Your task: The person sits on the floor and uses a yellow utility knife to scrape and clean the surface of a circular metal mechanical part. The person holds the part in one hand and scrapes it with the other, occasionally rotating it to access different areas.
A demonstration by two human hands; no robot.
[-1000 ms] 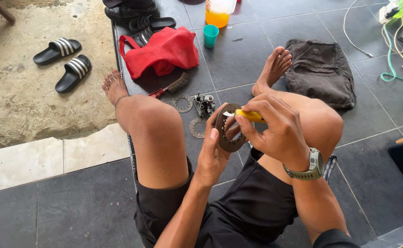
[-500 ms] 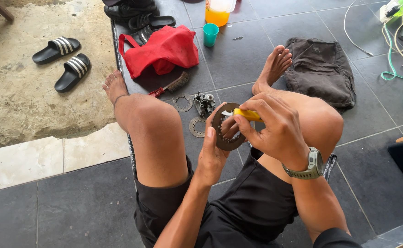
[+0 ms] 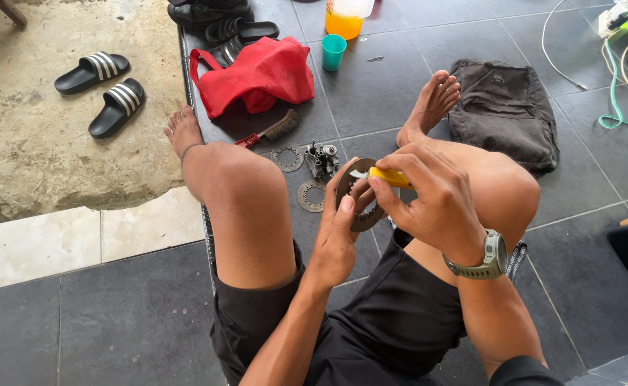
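Toothed metal ring (image 3: 351, 187), centre frame: left hand (image 3: 337, 239) pinching its rim, right hand (image 3: 435, 207) pinching yellow knife (image 3: 391, 177) against it; two similar rings (image 3: 310, 195) lie untouched on floor.

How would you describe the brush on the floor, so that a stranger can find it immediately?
Start at the red bag on the dark floor tiles. Just in front of it, beside the person's left shin, lies the brush. Unlike the flat toothed metal rings nearby, it is long, with a red handle and dark bristles.
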